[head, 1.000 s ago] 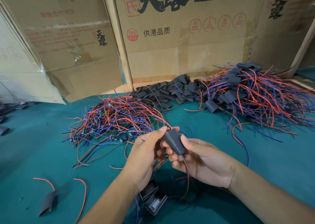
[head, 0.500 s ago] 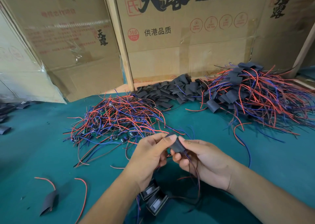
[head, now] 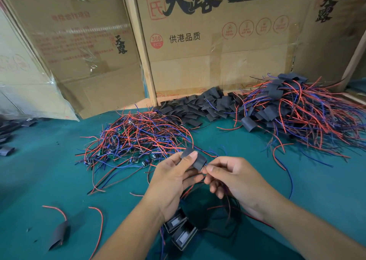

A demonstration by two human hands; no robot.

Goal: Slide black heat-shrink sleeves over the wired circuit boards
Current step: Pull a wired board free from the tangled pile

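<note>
While my left hand (head: 174,182) pinches the flat black heat-shrink sleeve (head: 195,158) between thumb and fingers, my right hand (head: 235,178) pinches the thin wires just at the sleeve's right end, thumb and forefinger pressed together. The sleeve sits above the teal felt tabletop (head: 39,180), near the middle of the scene, with red and dark wires trailing down under my right palm. Just beyond my hands, to the left, lies a tangled heap of bare green circuit boards with red and blue wires (head: 136,139). Farther back is a pile of loose black sleeves (head: 200,107), and at the far right a heap of sleeved boards with red and blue leads (head: 297,109). Near me, under my left wrist, two small black rectangular housings (head: 181,232) lie side by side. At the near left one sleeved piece with red wires (head: 59,235) lies apart. Printed brown cardboard boxes (head: 208,42) stand along the far edge.
</note>
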